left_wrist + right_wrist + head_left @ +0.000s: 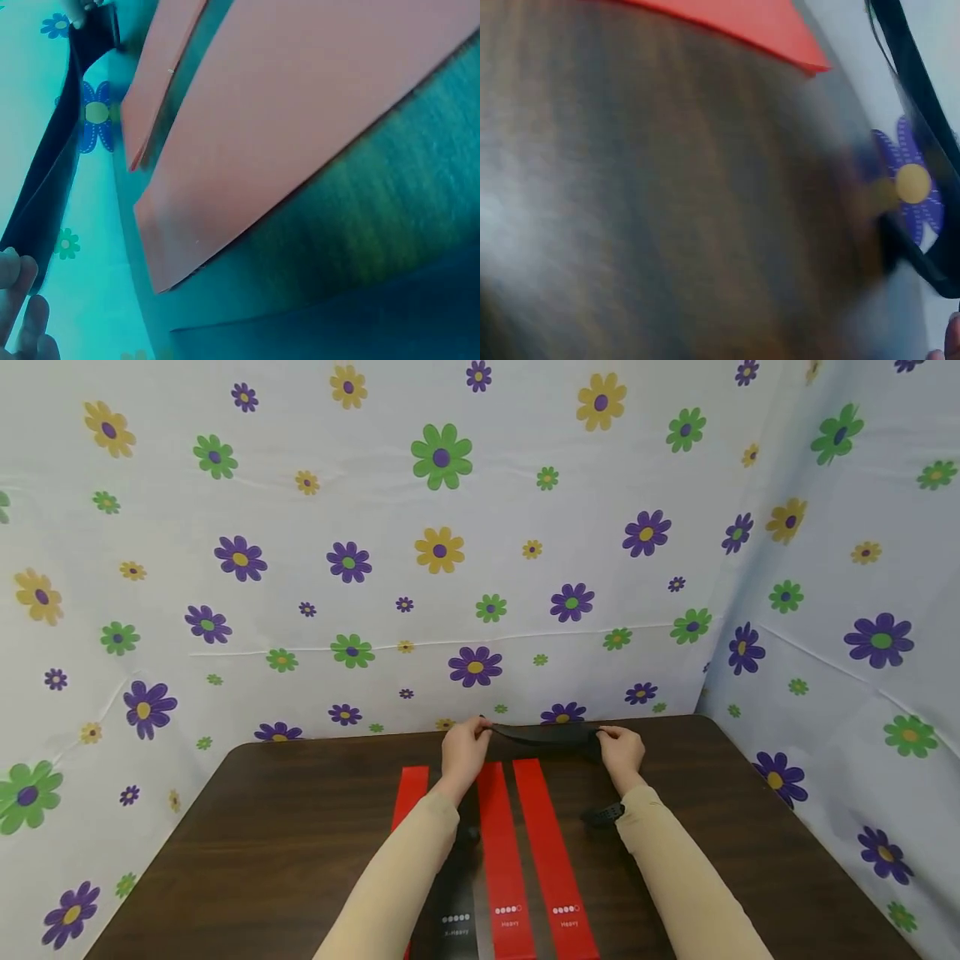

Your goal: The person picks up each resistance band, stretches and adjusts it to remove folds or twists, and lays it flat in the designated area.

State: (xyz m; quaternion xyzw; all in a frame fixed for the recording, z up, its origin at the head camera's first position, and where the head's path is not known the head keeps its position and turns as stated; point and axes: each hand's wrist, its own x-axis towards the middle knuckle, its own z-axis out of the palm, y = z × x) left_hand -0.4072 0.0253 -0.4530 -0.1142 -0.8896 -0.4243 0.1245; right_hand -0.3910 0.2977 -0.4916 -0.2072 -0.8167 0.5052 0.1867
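A black resistance band point(546, 735) hangs in the air between the two hands, over the table's far edge. My left hand point(463, 747) pinches its left end between thumb and fingers, also visible in the left wrist view as the hand point(26, 307) at the lower left. At the other end, my right hand point(621, 753) pinches the band; the right wrist view catches only fingertips point(952, 341) below the looped black band point(922, 82). Two red bands point(506, 852) marked Heavy lie flat side by side beneath. Left of them is a black band point(454, 902) marked X-Heavy, partly hidden by the left forearm.
Another red band point(411, 789) lies farther left, mostly covered by the left sleeve. The dark wooden table point(247, 852) meets a flowered cloth wall point(300, 568) at the back and right. A dark strapped device point(603, 816) is on the right wrist.
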